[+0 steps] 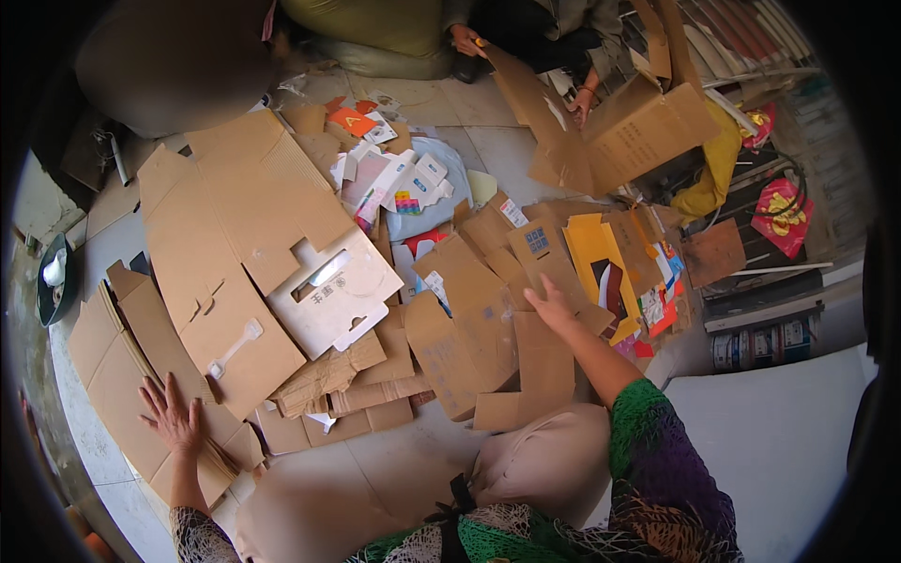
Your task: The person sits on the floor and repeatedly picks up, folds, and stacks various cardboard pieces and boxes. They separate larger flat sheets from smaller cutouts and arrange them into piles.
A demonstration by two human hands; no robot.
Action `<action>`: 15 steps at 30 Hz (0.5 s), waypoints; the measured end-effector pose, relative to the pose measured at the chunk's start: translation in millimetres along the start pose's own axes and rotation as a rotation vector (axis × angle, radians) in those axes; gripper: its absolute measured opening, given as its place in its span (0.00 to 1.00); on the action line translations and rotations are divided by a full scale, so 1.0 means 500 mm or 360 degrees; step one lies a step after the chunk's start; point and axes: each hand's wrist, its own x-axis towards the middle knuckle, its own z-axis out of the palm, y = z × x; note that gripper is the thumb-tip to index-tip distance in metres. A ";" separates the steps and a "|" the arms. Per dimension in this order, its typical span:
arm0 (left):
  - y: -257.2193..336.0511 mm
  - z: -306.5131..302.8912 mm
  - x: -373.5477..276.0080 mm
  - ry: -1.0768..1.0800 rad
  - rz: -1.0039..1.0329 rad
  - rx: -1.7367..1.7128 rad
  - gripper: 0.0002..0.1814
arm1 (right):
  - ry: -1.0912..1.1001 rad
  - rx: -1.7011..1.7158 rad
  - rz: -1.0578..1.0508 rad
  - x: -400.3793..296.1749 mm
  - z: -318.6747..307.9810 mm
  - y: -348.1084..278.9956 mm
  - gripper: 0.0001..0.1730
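Note:
My left hand (171, 415) lies with fingers spread on a stack of flattened cardboard (105, 355) at the left. My right hand (551, 304) is over the pile of folded brown cartons (486, 338) at the right, fingers apart and nothing in them; whether it touches is hard to tell. Between my hands lies a large opened-out cardboard sheet (232, 211) with a white plastic carry handle (236, 348). A white printed box panel (338, 288) with a cut-out slot overlaps the sheet's edge. Torn corrugated pieces (331, 376) stick out below it.
Across from me, a person's hands (583, 105) hold a large carton (633, 141). Small printed boxes (394, 179) lie on a pale blue bag (429, 218). A yellow padded envelope (598, 260) tops the right pile. A dark basin (56, 278) stands far left, a metal rack (746, 232) right.

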 end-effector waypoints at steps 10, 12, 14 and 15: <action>-0.017 0.070 0.021 0.0221 0.0118 0.0073 0.43 | 0.0673 -0.0121 0.0085 -0.272 0.118 0.251 0.45; -0.002 0.051 0.016 0.0112 0.0065 0.0077 0.42 | 0.0801 0.0169 0.0053 -0.304 0.107 0.218 0.40; -0.014 0.066 0.020 0.0226 0.0122 0.0041 0.42 | 0.0524 0.0589 0.0347 -0.324 0.070 0.199 0.35; -0.024 0.079 0.019 0.0273 0.0142 0.0025 0.42 | 0.0367 0.0786 0.0492 -0.327 0.054 0.196 0.32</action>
